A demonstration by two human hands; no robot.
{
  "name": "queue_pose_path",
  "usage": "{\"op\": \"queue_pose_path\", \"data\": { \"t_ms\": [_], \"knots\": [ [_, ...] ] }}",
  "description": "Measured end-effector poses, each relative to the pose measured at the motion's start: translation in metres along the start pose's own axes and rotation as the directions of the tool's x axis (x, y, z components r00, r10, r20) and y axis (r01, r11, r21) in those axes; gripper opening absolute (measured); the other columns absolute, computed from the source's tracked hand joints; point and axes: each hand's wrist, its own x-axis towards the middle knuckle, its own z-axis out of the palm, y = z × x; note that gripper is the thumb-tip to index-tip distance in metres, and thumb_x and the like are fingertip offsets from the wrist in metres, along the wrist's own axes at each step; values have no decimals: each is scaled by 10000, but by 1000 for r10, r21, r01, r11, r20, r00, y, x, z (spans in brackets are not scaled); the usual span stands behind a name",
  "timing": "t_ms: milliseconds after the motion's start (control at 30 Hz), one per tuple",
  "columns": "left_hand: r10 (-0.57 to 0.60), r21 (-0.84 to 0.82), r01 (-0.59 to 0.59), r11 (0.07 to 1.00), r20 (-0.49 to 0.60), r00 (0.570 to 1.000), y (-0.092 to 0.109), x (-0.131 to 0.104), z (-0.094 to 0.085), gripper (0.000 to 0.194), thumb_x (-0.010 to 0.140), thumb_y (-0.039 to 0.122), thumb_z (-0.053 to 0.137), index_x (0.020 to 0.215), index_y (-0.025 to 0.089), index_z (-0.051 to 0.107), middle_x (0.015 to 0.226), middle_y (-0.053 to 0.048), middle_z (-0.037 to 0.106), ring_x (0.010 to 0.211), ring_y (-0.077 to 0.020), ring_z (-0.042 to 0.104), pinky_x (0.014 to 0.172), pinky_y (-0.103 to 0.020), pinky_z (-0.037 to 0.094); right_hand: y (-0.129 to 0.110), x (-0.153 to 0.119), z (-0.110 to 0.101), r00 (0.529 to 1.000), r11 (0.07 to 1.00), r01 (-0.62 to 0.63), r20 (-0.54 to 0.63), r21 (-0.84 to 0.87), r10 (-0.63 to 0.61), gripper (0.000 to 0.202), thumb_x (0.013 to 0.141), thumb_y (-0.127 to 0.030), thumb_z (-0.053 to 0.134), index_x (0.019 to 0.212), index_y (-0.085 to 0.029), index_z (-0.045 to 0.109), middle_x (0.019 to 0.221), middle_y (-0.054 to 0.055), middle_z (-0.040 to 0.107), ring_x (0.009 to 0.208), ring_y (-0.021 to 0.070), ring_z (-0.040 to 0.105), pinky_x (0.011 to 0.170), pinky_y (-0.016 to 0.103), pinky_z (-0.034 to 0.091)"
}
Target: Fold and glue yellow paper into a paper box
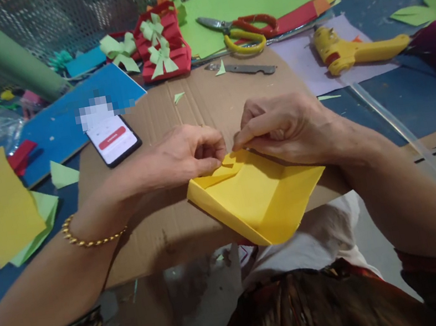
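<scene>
A yellow folded paper box with raised sides is held tilted over the near edge of a cardboard sheet. My left hand is closed, its thumb and fingers pinching the far left edge of the box. Close beside it, my right hand is closed too, with thumb and forefinger gripping the far edge near a small folded flap. The fingertips hide part of that flap. The box's near corner points towards my lap.
Scissors, a grey blade and red paper boxes with green bows lie beyond my hands. A phone is at left, a yellow glue gun at right. Yellow paper lies far left.
</scene>
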Motion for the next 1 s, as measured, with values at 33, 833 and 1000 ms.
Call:
{"op": "queue_pose_path", "data": {
  "t_ms": [33, 833, 1000],
  "knots": [
    [-3, 1, 3, 1000, -2, 1000, 0, 0, 0, 50, 847, 223, 656, 835, 186, 685, 775, 7, 669, 679, -114, 580, 620, -233, 402, 1, 0, 1, 1000, 1000, 12, 8, -3, -12, 303, 996, -160, 547, 1037, -219, 841, 980, 55, 723, 848, 148, 630, 778, 286, 457],
    [19, -52, -19, 998, 10, 1000, -3, 4, 2, 140, 899, 289, 646, 806, 185, 666, 722, 23, 592, 637, -99, 497, 590, -225, 377, 5, 4, 6, 999, 999, 40, 30, -23, -39, 226, 967, -138, 585, 1005, -181, 803, 907, 40, 692, 773, 134, 567, 721, 267, 402],
    [31, 11, -31, 999, 4, 1000, -1, 5, 1, 130, 899, 272, 614, 789, 202, 612, 727, 21, 582, 655, -109, 486, 625, -243, 388, 7, 4, 9, 998, 997, 55, 0, -51, -55, 208, 963, -141, 582, 986, -174, 786, 896, 41, 678, 762, 129, 558, 703, 259, 395]
  ]
}}
